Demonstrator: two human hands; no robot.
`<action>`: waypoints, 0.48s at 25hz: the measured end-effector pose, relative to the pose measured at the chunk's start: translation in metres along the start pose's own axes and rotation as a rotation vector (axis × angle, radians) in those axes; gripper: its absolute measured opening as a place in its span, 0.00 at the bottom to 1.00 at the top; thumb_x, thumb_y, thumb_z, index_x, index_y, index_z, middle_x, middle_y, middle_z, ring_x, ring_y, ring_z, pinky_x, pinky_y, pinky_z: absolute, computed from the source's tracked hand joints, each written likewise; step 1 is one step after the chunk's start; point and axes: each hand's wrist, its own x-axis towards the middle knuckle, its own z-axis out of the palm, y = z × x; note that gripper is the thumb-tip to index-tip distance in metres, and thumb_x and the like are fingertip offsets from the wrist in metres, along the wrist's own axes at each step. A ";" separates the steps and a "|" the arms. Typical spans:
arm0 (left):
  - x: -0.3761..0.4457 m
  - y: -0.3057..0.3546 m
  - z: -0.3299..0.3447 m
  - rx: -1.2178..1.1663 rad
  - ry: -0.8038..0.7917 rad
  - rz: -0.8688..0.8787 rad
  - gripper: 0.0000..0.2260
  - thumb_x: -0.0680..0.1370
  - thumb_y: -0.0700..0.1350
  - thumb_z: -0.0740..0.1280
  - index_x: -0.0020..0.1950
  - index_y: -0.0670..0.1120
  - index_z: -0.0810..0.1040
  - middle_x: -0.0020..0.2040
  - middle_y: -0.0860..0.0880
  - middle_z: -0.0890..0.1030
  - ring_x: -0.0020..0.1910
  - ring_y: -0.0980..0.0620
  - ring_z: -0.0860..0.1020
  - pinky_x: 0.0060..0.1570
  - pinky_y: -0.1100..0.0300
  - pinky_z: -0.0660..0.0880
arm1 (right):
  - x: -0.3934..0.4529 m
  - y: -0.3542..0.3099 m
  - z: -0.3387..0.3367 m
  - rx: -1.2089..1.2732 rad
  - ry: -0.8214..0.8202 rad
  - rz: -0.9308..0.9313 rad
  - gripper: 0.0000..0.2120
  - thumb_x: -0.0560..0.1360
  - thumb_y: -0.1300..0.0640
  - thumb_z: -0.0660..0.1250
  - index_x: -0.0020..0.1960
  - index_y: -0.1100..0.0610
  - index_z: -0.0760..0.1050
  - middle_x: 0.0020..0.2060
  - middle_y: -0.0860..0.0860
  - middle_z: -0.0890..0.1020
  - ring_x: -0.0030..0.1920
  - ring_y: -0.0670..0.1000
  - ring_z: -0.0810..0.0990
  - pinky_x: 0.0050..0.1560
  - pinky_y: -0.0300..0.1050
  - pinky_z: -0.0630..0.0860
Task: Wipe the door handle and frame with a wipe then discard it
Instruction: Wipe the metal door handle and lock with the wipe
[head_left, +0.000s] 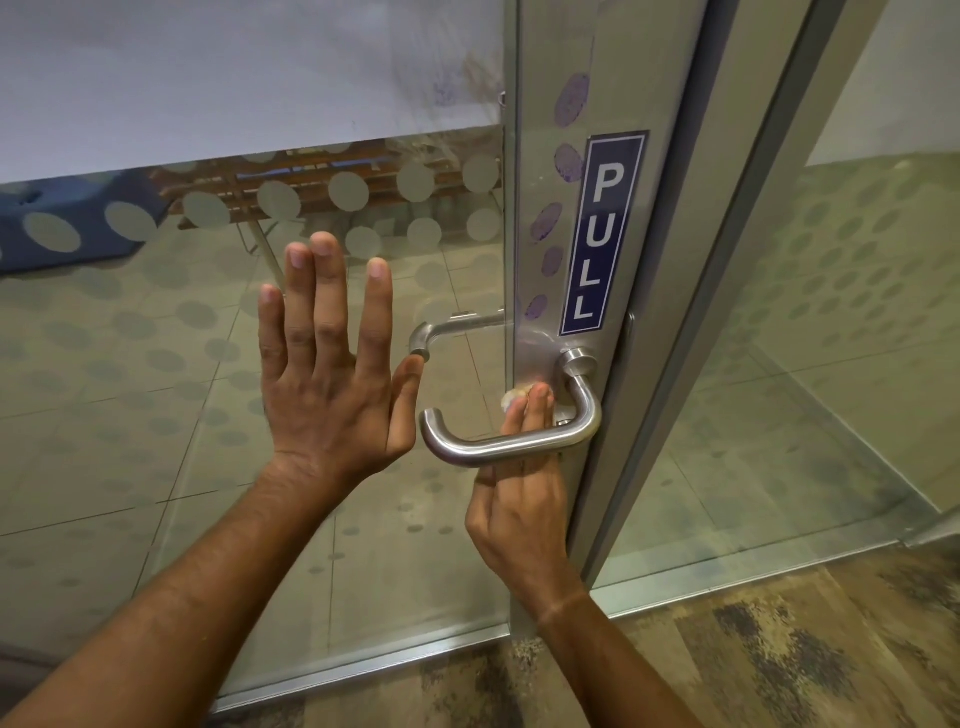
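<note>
A steel lever door handle (519, 441) juts from the grey metal door frame (550, 78). My right hand (519, 499) reaches up behind the handle's bar and presses a small crumpled white wipe (514, 397) with its fingertips against the handle's backplate. My left hand (332, 358) lies flat and spread on the glass door (208, 415), left of the handle, holding nothing. Several purple smudges (569, 161) run down the frame above the handle.
A blue PULL sign (602, 234) is stuck on the frame beside the smudges. A second handle (447, 332) shows through the glass on the far side. A fixed glass panel (831, 364) stands to the right. Wood-patterned floor (779, 649) lies below.
</note>
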 end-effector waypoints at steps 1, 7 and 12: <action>0.000 0.000 0.000 0.003 0.001 -0.001 0.34 0.78 0.55 0.59 0.78 0.40 0.53 0.75 0.36 0.51 0.78 0.49 0.33 0.77 0.49 0.37 | -0.008 0.002 -0.001 0.014 -0.003 0.023 0.38 0.76 0.63 0.65 0.78 0.61 0.46 0.77 0.59 0.53 0.77 0.60 0.56 0.76 0.49 0.60; 0.000 0.001 0.001 0.023 -0.007 0.001 0.33 0.79 0.56 0.56 0.78 0.40 0.52 0.75 0.36 0.51 0.78 0.49 0.34 0.77 0.49 0.36 | 0.000 -0.007 0.006 0.034 0.047 0.039 0.29 0.77 0.65 0.58 0.76 0.68 0.55 0.77 0.62 0.56 0.75 0.62 0.62 0.71 0.52 0.67; 0.000 0.000 -0.001 0.022 0.027 0.018 0.32 0.80 0.55 0.57 0.78 0.38 0.54 0.73 0.33 0.52 0.79 0.48 0.34 0.78 0.49 0.38 | -0.007 -0.003 -0.010 0.206 0.249 0.332 0.09 0.69 0.74 0.69 0.44 0.64 0.83 0.33 0.53 0.82 0.30 0.46 0.74 0.32 0.29 0.68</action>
